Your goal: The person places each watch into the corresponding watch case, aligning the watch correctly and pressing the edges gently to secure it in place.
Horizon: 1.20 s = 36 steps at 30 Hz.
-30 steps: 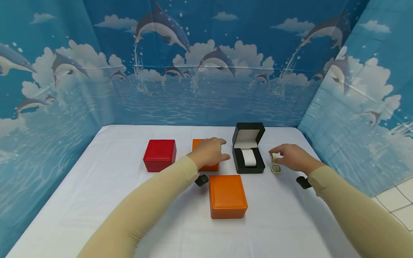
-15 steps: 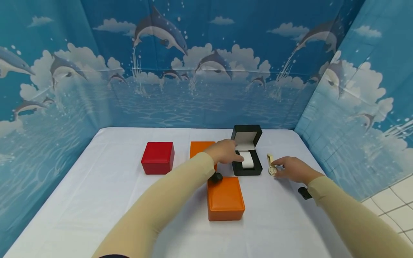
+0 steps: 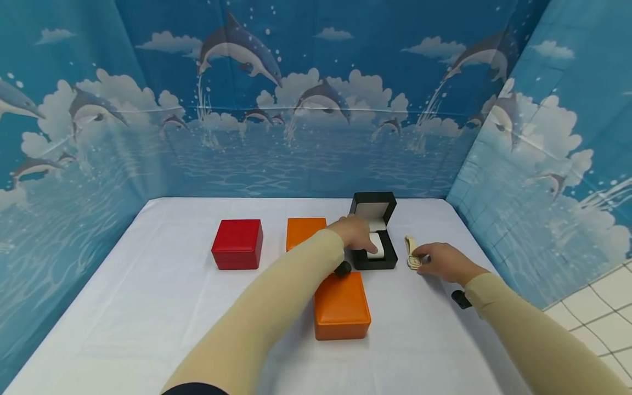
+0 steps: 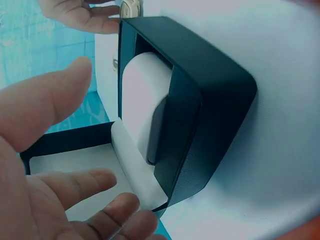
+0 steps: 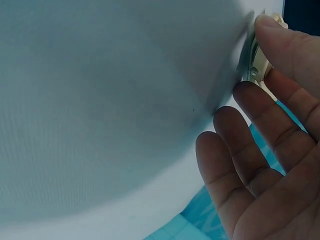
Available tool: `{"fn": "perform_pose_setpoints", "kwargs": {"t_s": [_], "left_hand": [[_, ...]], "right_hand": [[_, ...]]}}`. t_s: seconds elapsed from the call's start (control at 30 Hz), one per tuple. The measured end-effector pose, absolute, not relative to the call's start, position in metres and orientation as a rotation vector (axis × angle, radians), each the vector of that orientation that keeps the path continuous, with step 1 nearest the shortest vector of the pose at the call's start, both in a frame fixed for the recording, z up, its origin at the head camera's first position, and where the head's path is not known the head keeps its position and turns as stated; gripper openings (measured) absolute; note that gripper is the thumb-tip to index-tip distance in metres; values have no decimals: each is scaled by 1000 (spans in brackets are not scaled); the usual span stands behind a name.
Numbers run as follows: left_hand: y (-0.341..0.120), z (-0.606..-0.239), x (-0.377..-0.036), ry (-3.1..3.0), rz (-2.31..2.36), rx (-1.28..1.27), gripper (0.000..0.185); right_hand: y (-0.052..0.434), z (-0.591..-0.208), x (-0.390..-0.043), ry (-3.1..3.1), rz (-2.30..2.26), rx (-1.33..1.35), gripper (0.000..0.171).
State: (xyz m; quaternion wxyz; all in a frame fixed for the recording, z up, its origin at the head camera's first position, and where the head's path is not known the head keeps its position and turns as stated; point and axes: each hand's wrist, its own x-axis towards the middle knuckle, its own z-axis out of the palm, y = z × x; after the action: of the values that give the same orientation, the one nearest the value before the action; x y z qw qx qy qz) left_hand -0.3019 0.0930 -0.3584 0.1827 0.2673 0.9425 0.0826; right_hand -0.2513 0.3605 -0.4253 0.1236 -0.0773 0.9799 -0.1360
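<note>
Surface (image 3: 148,307): white cloth, carrying every box.
Black box (image 3: 374,258): the landmark; lid stands open, white lining, a white cushion (image 3: 376,245) sits inside.
Orange box (image 3: 342,305): closed, near the black box, on its front-left.
Red box (image 3: 237,243): closed, well left of the black box.
Left hand (image 3: 356,232): reaches over the black box's left wall, grip released, fingers spread by the cushion.
Right hand (image 3: 442,260): just right of the black box, grip pinching the watch.
Watch (image 3: 411,253): cream strap, pale face, on the surface just right of the black box.
</note>
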Motion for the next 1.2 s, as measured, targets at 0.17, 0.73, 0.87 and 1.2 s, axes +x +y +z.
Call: {"fn": "perform_pose_setpoints", "kwargs": {"t_s": [0.17, 0.73, 0.87, 1.2], "left_hand": [[97, -359, -305, 2614, 198, 720, 43], [105, -358, -309, 2543, 75, 632, 42], [106, -356, -308, 2563, 36, 625, 42], [112, -358, -295, 2651, -45, 721, 35]], "right_hand": [[359, -428, -250, 2853, -430, -207, 48], [350, -432, -256, 2868, -474, -164, 39], [349, -431, -258, 2858, -490, -136, 38], [353, -434, -254, 2863, -533, -95, 35]]}}
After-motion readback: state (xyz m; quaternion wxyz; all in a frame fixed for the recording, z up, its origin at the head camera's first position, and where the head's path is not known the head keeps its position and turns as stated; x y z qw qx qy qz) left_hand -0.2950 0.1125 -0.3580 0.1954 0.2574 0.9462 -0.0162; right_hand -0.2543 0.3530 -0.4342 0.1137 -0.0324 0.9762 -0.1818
